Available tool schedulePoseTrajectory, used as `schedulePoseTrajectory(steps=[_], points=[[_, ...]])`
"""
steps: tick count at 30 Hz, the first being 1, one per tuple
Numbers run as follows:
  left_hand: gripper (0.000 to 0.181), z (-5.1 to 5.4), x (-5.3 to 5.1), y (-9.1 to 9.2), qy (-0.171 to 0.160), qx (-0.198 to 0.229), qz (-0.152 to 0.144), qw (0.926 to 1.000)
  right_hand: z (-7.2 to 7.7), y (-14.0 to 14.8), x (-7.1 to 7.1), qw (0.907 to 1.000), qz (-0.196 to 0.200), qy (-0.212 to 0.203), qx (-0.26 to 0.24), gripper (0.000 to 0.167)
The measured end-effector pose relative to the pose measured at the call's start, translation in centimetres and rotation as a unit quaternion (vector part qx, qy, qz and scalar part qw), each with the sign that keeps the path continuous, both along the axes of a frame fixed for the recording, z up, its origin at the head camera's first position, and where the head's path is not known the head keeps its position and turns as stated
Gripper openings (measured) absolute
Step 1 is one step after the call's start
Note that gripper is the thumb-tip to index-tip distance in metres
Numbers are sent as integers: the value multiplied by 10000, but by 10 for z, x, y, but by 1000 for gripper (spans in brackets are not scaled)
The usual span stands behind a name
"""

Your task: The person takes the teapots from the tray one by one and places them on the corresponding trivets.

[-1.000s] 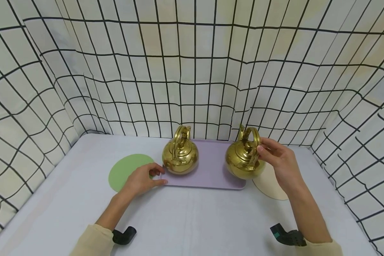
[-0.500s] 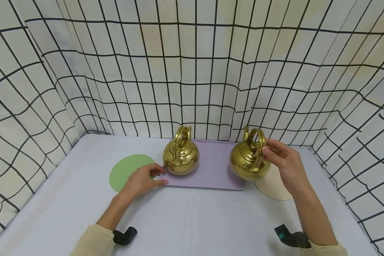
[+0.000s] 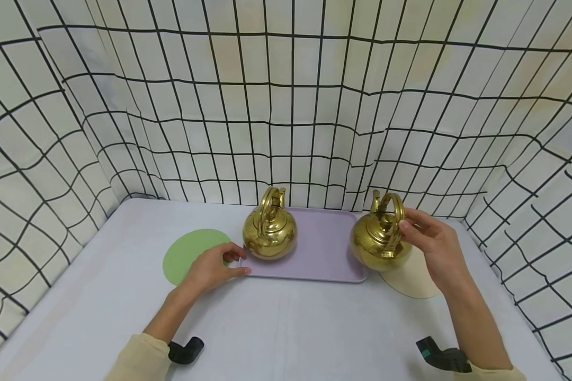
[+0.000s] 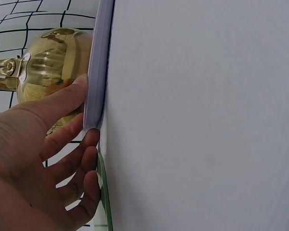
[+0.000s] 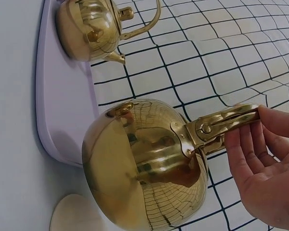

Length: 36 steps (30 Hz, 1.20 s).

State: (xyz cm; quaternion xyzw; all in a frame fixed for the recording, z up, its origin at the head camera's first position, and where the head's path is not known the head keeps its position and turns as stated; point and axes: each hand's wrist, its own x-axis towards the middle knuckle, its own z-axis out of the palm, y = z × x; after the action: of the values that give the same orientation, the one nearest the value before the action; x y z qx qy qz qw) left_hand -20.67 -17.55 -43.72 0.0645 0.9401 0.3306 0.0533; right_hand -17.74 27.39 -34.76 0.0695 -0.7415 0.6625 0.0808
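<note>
Kettle (image 5: 149,168), round-bellied, shiny gold

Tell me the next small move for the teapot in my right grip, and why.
Probably ease the held teapot slightly rightward, centring it over the beige disc. Your right grip holds its handle, the right wrist view shows the teapot raised, and in the head view it overlaps the purple tray and only part of the disc.

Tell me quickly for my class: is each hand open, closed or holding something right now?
Left hand: holding the purple tray at its near left corner.
Right hand: holding a gold kettle by its handle.
</note>
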Motion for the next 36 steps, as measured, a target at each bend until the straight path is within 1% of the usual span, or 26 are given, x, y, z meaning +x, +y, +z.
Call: schedulePoseTrajectory(steps=[7,18,25,31,36], points=[[38,1,0,1,1,9,-24,10000,-1,9,2,10000,-22,61,60,32],[37,1,-1,1,-1,-32,-70,10000,-4,20,7,9999,-7,-125,58,32],[38,0,-1,0,-34,-38,-37,10000,-5,30,9,9998,20,-90,185,34],[38,1,-1,1,-43,30,-94,9999,-7,41,14,9999,30,-51,101,33],[38,1,0,1,-58,22,-37,10000,-8,45,16,10000,26,-58,49,32]])
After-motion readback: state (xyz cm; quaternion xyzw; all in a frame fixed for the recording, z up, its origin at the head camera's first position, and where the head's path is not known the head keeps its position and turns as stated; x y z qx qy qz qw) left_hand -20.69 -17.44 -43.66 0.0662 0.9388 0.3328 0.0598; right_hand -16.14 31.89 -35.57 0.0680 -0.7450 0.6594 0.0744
